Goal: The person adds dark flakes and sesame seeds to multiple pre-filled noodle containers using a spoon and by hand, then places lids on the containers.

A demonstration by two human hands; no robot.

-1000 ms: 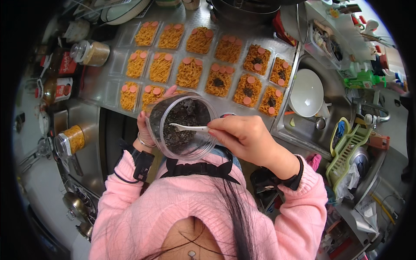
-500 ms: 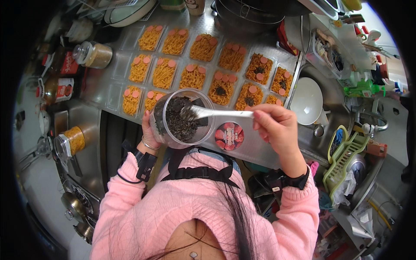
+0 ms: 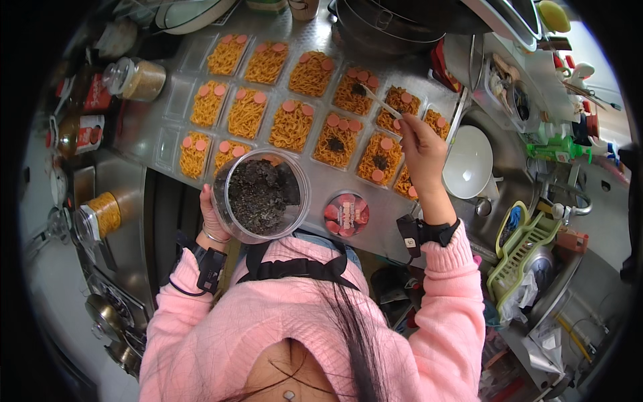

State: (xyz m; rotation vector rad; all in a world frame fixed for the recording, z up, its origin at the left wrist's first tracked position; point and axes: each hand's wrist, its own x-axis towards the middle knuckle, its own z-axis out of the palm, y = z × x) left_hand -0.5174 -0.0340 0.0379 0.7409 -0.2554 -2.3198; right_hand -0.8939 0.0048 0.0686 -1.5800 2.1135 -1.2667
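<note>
My left hand [image 3: 211, 213] is closed around the side of a clear plastic jar [image 3: 305, 213], tilted so its mouth faces up. Dark, crumbled flakes [image 3: 262, 193], like shredded seaweed, lie inside. Between the fingers of my right hand [image 3: 425, 144] is the handle of a white spoon [image 3: 384, 105]. Its bowl end is over a noodle tray [image 3: 351, 100] in the back row, where a dark clump sits on the noodles. Rows of clear trays hold orange-brown noodles with pink sausage slices. Several on the right carry dark flakes, such as one front-row noodle tray [image 3: 335, 144].
A round red lid [image 3: 346, 214] lies near the counter's front edge. The sink with a white bowl [image 3: 468, 163] and a green dish rack [image 3: 526, 251] are on the right. A large dark pot [image 3: 385, 30] stands behind; jars, including a tan-filled one [image 3: 144, 80], line the left.
My right hand has carried the spoon from inside the jar out to a back-row noodle tray, where a dark clump now shows. The jar has shifted slightly left in view.
</note>
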